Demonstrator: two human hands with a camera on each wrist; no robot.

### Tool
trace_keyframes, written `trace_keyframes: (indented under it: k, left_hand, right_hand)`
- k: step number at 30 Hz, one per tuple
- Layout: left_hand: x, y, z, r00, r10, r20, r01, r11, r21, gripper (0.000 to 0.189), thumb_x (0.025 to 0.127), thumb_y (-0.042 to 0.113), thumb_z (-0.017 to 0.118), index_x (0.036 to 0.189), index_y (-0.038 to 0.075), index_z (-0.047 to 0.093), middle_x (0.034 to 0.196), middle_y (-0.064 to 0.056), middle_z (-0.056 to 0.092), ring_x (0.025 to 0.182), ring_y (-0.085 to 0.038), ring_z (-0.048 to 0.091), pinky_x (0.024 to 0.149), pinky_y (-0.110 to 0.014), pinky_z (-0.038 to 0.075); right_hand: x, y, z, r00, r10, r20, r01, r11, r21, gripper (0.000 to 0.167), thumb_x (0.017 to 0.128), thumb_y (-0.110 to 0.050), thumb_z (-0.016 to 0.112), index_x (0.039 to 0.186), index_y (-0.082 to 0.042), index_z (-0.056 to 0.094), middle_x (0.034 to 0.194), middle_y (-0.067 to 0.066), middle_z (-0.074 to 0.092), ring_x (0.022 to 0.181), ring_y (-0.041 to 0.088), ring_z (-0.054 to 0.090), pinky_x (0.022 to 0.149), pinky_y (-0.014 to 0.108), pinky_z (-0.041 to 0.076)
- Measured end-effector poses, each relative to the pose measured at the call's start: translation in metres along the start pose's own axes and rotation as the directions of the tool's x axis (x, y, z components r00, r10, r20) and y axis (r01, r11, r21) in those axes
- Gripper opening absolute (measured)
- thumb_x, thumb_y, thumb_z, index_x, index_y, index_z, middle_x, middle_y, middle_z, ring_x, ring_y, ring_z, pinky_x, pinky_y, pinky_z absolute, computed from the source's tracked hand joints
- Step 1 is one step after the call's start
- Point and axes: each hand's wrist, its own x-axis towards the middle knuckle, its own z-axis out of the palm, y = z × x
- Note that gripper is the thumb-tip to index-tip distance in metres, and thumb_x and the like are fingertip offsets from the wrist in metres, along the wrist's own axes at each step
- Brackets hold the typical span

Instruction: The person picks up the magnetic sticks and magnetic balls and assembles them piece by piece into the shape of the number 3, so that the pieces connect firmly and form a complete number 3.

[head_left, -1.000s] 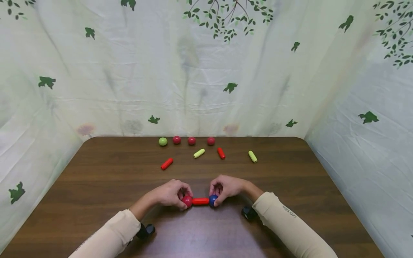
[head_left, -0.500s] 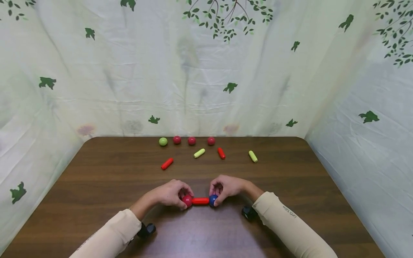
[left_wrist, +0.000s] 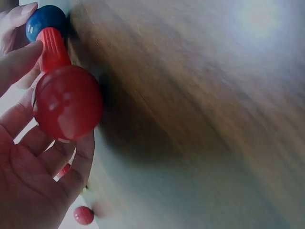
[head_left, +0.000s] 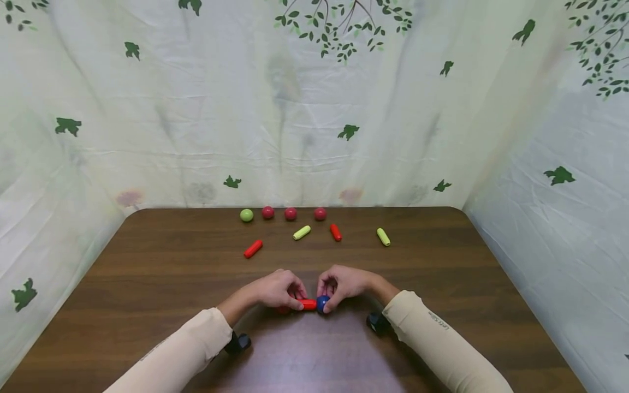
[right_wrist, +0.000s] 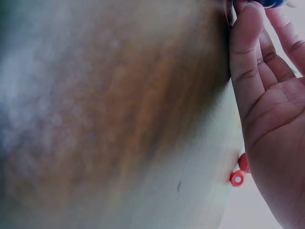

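A red ball (left_wrist: 69,102), a grooved red rod (head_left: 308,304) and a blue ball (head_left: 322,304) are joined in a line near the middle of the table (head_left: 295,355). My left hand (head_left: 279,289) pinches the rod; in the left wrist view its thumb (left_wrist: 21,66) lies on the rod's side and the other fingers pass behind the red ball. In the head view that ball is mostly hidden under the hand. At the far end, my right hand (head_left: 348,283) holds the blue ball between thumb and fingers; only a sliver of it shows in the right wrist view.
Along the back edge stand a green ball (head_left: 247,215) and three red balls (head_left: 290,214). In front of them lie two red rods (head_left: 253,249) and two yellow-green rods (head_left: 302,232). A pale leaf-printed cloth (head_left: 221,109) hangs behind and beside the table.
The left hand has shifted right, from gripping the red ball to pinching the red rod. My right hand keeps its hold on the blue ball.
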Motion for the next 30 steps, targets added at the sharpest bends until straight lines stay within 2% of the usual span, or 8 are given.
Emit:
trace_keyframes:
  k: [4, 10, 14, 21, 30]
  left_hand:
    - [0.004, -0.001, 0.002, 1.000, -0.010, 0.005, 0.010, 0.999, -0.045, 0.012, 0.081, 0.011, 0.077, 0.091, 0.009, 0.072, 0.077, 0.006, 0.066, 0.071, -0.007, 0.059, 0.069, -0.023, 0.048]
    - [0.009, -0.001, 0.005, 0.998, -0.068, 0.015, 0.069, 0.987, -0.146, 0.008, 0.082, 0.012, 0.076, 0.089, 0.008, 0.073, 0.076, 0.004, 0.067, 0.071, -0.009, 0.058, 0.068, -0.024, 0.047]
    - [0.011, 0.001, 0.004, 0.996, -0.082, 0.026, 0.085, 0.986, -0.147, 0.008, 0.082, 0.012, 0.076, 0.087, 0.008, 0.074, 0.076, 0.004, 0.068, 0.070, -0.007, 0.057, 0.068, -0.024, 0.047]
    - [0.010, 0.001, 0.003, 0.998, -0.061, 0.029, 0.065, 0.984, -0.168, 0.011, 0.080, 0.008, 0.077, 0.089, 0.004, 0.073, 0.077, 0.002, 0.069, 0.071, -0.008, 0.059, 0.070, -0.022, 0.048]
    - [0.010, 0.004, 0.002, 0.996, -0.093, 0.012, 0.094, 0.988, -0.120, 0.008, 0.081, 0.011, 0.077, 0.089, 0.009, 0.075, 0.078, 0.004, 0.069, 0.073, -0.009, 0.058, 0.072, -0.026, 0.048]
  right_hand:
    - [0.001, -0.001, 0.001, 1.000, 0.003, 0.003, -0.003, 1.000, -0.001, 0.020, 0.078, -0.010, 0.080, 0.092, -0.011, 0.067, 0.077, -0.006, 0.062, 0.068, 0.006, 0.055, 0.064, 0.022, 0.047]
    - [0.000, -0.002, -0.001, 1.000, 0.004, 0.002, -0.004, 1.000, 0.001, 0.020, 0.077, -0.009, 0.080, 0.092, -0.008, 0.067, 0.077, -0.005, 0.062, 0.068, 0.006, 0.054, 0.063, 0.021, 0.046]
    - [0.000, -0.001, -0.001, 1.000, -0.001, 0.003, 0.001, 1.000, 0.003, 0.020, 0.077, -0.009, 0.080, 0.092, -0.007, 0.067, 0.077, -0.005, 0.061, 0.068, 0.006, 0.054, 0.063, 0.021, 0.046]
    - [-0.001, -0.001, -0.001, 1.000, 0.000, 0.005, 0.000, 1.000, 0.014, 0.021, 0.077, -0.009, 0.080, 0.092, -0.005, 0.066, 0.077, -0.004, 0.061, 0.068, 0.007, 0.054, 0.063, 0.021, 0.046]
    - [-0.001, -0.003, -0.001, 1.000, 0.017, 0.013, -0.017, 1.000, 0.022, 0.021, 0.078, -0.009, 0.080, 0.093, -0.006, 0.067, 0.079, -0.003, 0.062, 0.069, 0.008, 0.054, 0.064, 0.021, 0.046]
